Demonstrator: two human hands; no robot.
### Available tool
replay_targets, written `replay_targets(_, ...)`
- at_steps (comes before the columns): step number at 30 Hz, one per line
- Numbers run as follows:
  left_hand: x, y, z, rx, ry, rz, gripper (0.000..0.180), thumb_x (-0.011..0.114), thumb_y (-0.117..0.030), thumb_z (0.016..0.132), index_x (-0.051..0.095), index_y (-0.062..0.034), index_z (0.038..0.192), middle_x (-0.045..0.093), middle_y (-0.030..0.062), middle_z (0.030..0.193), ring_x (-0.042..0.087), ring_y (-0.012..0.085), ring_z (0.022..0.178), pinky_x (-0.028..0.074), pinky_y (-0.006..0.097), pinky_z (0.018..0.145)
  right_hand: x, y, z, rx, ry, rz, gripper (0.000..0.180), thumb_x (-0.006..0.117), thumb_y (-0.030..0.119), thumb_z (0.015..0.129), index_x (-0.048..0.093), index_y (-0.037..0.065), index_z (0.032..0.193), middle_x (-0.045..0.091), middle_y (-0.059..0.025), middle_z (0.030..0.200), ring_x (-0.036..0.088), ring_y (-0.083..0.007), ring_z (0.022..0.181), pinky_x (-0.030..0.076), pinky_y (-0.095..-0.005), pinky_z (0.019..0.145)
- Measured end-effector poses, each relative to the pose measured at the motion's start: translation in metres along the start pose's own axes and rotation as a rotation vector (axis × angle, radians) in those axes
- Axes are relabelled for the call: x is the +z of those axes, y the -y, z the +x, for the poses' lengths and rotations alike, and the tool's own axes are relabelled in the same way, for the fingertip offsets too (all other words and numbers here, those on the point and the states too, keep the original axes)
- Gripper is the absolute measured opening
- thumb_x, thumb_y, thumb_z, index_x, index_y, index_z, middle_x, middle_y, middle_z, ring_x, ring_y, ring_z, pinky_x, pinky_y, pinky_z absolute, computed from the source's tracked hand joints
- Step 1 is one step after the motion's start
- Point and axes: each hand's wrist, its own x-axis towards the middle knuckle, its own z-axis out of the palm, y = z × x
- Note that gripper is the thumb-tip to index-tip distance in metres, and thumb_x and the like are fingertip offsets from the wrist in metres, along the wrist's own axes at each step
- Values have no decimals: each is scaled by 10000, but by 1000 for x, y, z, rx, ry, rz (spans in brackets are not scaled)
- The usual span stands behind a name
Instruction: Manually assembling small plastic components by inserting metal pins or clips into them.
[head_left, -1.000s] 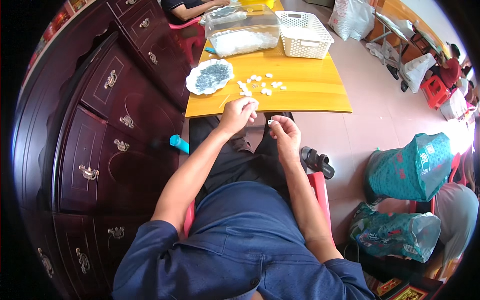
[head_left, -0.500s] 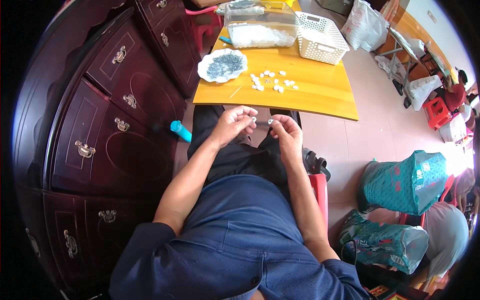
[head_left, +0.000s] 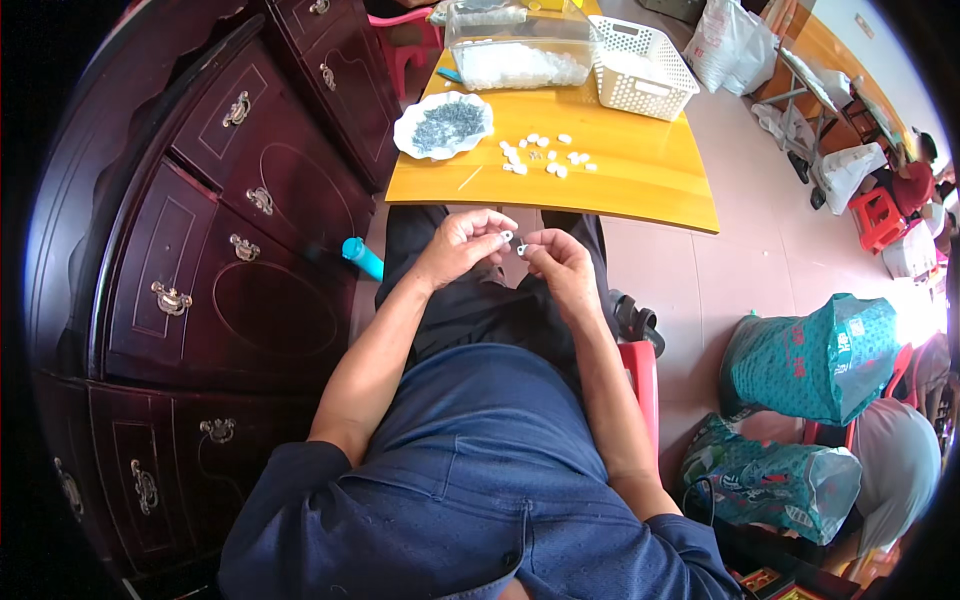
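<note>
Over my lap, just off the table's near edge, my left hand (head_left: pixel 467 247) pinches a small white plastic piece (head_left: pixel 507 236) between thumb and fingertips. My right hand (head_left: pixel 562 266) closes on another small white piece (head_left: pixel 522 250) close beside it; the two pieces look slightly apart. Their exact kind is too small to tell. Ahead on the yellow wooden table (head_left: pixel 620 185) lie several loose white pieces (head_left: pixel 513 157). A scalloped white plate (head_left: pixel 408 140) of small dark parts stands at the table's left, with a thin stick (head_left: pixel 469 178) near it.
A clear bin (head_left: pixel 520 65) of white pieces and a white perforated basket (head_left: pixel 645 95) stand at the table's far end. Dark drawers (head_left: pixel 240 250) line my left, with a turquoise bottle (head_left: pixel 362 258) by them. Teal bags (head_left: pixel 810 360) and a seated person (head_left: pixel 895 470) are at right.
My right hand has moved left, bringing its white piece close to the one in my left hand. The left hand stays almost in place.
</note>
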Motion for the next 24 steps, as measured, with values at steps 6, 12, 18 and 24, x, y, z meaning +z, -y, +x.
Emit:
replay_targets(6,-3,2,0,-20,15,-20,216,631,-76,994,688,4,1186,721,35,981,692,88,860,582,249,740,1,-3,0,24,25,5,100,657,66,956,678,33,1049,681,7,853,594,-63,742,465,-206,699)
replay_targets(12,-2,1,-1,-79,43,-96,234,618,-139,1015,675,-8,1200,716,41,931,682,84,785,584,246,727,-1,-4,-1,19,45,0,87,672,42,942,664,27,1027,670,0,840,591,-67,741,460,-208,693)
replay_targets(18,-4,5,-1,-208,76,-471,228,600,-172,1022,665,-47,1201,704,21,888,668,77,735,574,226,695,-1,1,-1,21,63,13,79,677,45,938,653,36,1012,663,7,824,604,-67,749,468,-216,701)
replay_targets(24,0,7,0,-232,43,-397,235,597,-179,1021,664,-45,1202,705,13,896,671,76,723,577,228,678,-1,6,-2,19,101,52,92,670,50,937,648,41,1027,690,-1,852,616,-65,762,478,-219,714)
